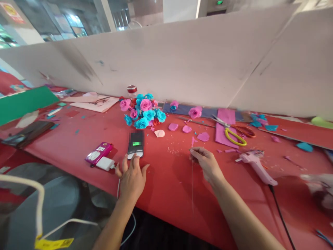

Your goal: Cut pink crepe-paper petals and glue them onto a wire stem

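Note:
My left hand point(132, 180) is spread open, its fingertips at the lower edge of a smartphone point(136, 138) with a lit screen lying on the table. My right hand point(206, 162) pinches a thin wire stem point(193, 192) that hangs downward, with a small pink strip point(193, 140) at its upper end. Beyond the hands lie loose pink paper petals point(203, 136) and a pale petal point(159, 133). A bunch of blue and pink paper roses point(145, 105) stands behind the phone.
On the right are yellow-and-orange-handled scissors point(235, 136) on pink crepe paper point(223, 137) and a pink glue gun point(257, 167) with a black cord. A magenta device point(100, 152) with a white charger point(105, 163) lies left. A pale partition point(182, 66) bounds the red table point(166, 194).

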`<action>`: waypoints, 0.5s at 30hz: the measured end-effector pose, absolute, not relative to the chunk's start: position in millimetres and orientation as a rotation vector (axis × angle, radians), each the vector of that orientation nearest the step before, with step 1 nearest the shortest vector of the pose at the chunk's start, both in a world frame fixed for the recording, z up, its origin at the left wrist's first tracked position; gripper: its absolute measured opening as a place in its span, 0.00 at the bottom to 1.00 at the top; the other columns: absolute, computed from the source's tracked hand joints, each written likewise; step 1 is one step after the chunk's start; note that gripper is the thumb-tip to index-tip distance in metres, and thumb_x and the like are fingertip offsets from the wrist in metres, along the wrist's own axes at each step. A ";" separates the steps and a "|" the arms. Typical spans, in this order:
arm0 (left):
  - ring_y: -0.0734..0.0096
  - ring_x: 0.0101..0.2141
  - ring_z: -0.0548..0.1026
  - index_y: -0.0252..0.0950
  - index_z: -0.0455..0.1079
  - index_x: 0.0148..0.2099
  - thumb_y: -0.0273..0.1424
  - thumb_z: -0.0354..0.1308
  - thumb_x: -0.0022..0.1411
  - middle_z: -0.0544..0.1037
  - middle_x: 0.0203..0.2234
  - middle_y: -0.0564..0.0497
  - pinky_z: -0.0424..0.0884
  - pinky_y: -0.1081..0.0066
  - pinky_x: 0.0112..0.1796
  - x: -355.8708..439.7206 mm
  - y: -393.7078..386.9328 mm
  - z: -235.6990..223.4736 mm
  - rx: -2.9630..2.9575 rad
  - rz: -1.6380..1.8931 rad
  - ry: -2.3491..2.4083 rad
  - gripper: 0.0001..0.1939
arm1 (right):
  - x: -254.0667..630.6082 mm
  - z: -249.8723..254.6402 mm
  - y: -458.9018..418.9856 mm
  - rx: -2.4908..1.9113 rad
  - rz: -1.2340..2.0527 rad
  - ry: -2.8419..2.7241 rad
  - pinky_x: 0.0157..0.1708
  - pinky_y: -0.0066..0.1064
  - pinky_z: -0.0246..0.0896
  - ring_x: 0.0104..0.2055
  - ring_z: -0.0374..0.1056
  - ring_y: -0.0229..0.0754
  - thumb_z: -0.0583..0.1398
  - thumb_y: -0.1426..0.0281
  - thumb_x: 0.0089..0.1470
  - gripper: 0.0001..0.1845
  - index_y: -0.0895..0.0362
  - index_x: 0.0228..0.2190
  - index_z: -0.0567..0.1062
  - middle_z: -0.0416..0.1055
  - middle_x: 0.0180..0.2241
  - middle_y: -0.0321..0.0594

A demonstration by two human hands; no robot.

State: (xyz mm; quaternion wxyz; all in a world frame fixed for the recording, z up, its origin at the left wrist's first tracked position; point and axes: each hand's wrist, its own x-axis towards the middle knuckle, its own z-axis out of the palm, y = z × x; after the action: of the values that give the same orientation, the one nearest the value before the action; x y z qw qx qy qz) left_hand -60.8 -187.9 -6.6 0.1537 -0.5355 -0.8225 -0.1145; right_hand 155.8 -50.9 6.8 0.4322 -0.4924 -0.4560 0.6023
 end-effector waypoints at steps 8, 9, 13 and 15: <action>0.46 0.62 0.52 0.28 0.63 0.57 0.41 0.46 0.64 0.77 0.45 0.32 0.43 0.42 0.55 -63.6 -187.3 -9.8 -1.529 -0.292 -2.325 0.26 | 158.1 4.3 -45.2 -1.287 1.373 -1.179 0.21 0.27 0.48 0.21 0.57 0.35 0.66 0.61 0.38 0.11 0.56 0.23 0.76 0.65 0.17 0.31; 0.46 0.62 0.51 0.27 0.63 0.57 0.42 0.46 0.64 0.77 0.45 0.32 0.43 0.43 0.55 -63.9 -187.1 -10.3 -1.530 -0.282 -2.325 0.27 | 157.2 3.6 -45.3 -1.289 1.381 -1.175 0.21 0.27 0.48 0.21 0.57 0.34 0.66 0.61 0.38 0.12 0.56 0.23 0.76 0.65 0.17 0.31; 0.46 0.62 0.51 0.25 0.63 0.56 0.41 0.45 0.64 0.77 0.44 0.31 0.41 0.43 0.56 -64.0 -186.6 -10.6 -1.534 -0.283 -2.334 0.27 | 154.8 5.0 -47.1 -1.282 1.437 -1.135 0.20 0.26 0.47 0.20 0.55 0.32 0.66 0.61 0.37 0.13 0.57 0.23 0.75 0.64 0.17 0.30; 0.45 0.62 0.51 0.25 0.63 0.56 0.41 0.45 0.64 0.77 0.44 0.31 0.41 0.43 0.56 -63.5 -186.2 -9.7 -1.535 -0.294 -2.337 0.27 | 155.9 9.2 -48.0 -1.266 1.484 -1.104 0.20 0.25 0.47 0.20 0.55 0.32 0.66 0.61 0.36 0.14 0.58 0.23 0.75 0.64 0.17 0.30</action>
State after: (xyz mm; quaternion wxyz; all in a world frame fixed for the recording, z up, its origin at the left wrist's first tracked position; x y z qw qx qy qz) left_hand -63.5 -186.2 -9.7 0.1644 -0.5385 -0.8200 -0.1030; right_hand 155.9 -48.0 9.2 0.4353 -0.5085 -0.4434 0.5961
